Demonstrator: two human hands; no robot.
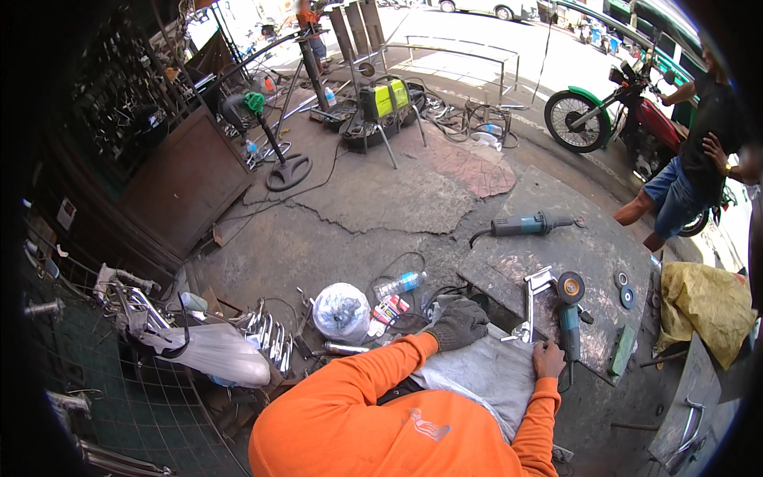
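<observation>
Where the right hand sits, a grinder lies alongside.

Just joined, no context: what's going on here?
A person in an orange top is at a low board. The gloved left hand is over grey cloth; the bare right hand is at the cloth's edge, beside an upturned angle grinder. Whether either grips anything is unclear. A shiny metal bracket sits near both hands; another grinder lies farther back.
</observation>
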